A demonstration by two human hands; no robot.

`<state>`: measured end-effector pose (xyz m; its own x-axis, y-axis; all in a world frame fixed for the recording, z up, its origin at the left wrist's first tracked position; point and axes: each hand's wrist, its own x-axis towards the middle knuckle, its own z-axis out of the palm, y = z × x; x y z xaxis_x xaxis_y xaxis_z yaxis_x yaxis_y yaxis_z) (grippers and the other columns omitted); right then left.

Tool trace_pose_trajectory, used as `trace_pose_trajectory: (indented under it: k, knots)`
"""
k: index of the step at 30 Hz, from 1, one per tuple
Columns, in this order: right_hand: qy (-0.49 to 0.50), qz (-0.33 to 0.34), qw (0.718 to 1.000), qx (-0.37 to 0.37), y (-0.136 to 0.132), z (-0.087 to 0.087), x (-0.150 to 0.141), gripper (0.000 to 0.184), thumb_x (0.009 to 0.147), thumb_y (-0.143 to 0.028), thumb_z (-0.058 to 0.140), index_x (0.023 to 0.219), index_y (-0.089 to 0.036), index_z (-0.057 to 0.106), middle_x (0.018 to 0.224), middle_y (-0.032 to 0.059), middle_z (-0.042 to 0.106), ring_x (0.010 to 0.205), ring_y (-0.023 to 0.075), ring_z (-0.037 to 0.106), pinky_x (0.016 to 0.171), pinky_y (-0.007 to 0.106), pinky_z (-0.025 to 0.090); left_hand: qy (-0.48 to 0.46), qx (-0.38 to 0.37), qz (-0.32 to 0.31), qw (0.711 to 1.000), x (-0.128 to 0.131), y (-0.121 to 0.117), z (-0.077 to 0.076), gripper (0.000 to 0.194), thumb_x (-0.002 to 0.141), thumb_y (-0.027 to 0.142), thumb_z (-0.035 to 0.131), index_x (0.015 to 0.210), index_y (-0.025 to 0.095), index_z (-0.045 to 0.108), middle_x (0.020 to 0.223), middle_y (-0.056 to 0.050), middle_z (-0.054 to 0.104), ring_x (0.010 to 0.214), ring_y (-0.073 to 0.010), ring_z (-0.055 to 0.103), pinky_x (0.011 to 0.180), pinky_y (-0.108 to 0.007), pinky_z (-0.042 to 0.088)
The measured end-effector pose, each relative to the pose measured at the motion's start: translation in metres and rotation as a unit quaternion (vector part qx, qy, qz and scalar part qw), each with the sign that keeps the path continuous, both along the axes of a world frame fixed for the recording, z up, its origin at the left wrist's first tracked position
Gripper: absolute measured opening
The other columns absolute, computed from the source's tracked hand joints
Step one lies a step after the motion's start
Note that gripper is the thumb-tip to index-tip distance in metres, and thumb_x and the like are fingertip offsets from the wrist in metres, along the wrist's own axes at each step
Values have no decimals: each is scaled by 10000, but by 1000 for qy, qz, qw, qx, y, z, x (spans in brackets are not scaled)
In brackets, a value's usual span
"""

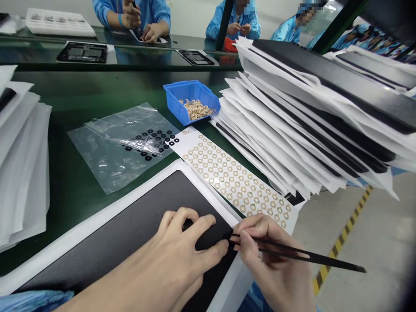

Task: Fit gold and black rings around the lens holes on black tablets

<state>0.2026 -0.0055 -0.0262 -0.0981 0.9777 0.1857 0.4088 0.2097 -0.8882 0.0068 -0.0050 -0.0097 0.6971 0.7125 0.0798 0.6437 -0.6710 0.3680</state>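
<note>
Pinching blk tweezers [320, 258], R hand [276, 268] is at R corner of blk panel [130, 229]; L hand [182, 247], fingers spread, rests on it; panel's on white paper [235, 277], nr edge of counter [65, 203].

Your light's bright and fairly even, probably overhead. Bag [112, 171] throws hard white glints; bench [97, 93] gives you hazy reflections. Panel [130, 225] goes near-black with a dull sheen, so your tweezers' [312, 256] tips blend into it. Shadows under your left hand [183, 251] are soft. Wide-angle stretch at the sides, dark lower right edge, far workers [349, 40] soft, faces pixelated.
</note>
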Motion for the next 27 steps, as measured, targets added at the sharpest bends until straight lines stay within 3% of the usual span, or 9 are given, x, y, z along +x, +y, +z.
trace_pose_trajectory:
  k: [7, 18, 27]
  knots:
    - [-27, 9, 1000, 11, 2, 3, 1, 149, 825, -128, 552, 707, -208, 506, 727, -6, 580, 611, 109, 615, 549, 207, 523, 6, -35, 2, 999, 0, 0, 5, 495, 796, 52, 429, 1241, 266, 468, 1197, -82, 461, 1011, -284, 390, 780, -425, 445]
    - [-18, -2, 1000, -7, 3, 1, 2, 156, 831, -148, 544, 690, -204, 510, 736, 4, 574, 631, 116, 609, 529, 201, 530, 7, -52, 3, 999, 0, -1, 5, 508, 804, 52, 415, 1251, 289, 454, 1205, -71, 449, 1021, -289, 384, 756, -440, 447]
    - [-6, 27, 999, -25, 8, 1, 4, 145, 820, -151, 559, 695, -208, 510, 730, -1, 583, 599, 119, 626, 525, 209, 509, 19, -72, -8, 997, 1, 2, 11, 472, 803, 51, 414, 1219, 264, 477, 1175, -77, 466, 995, -284, 403, 748, -440, 458]
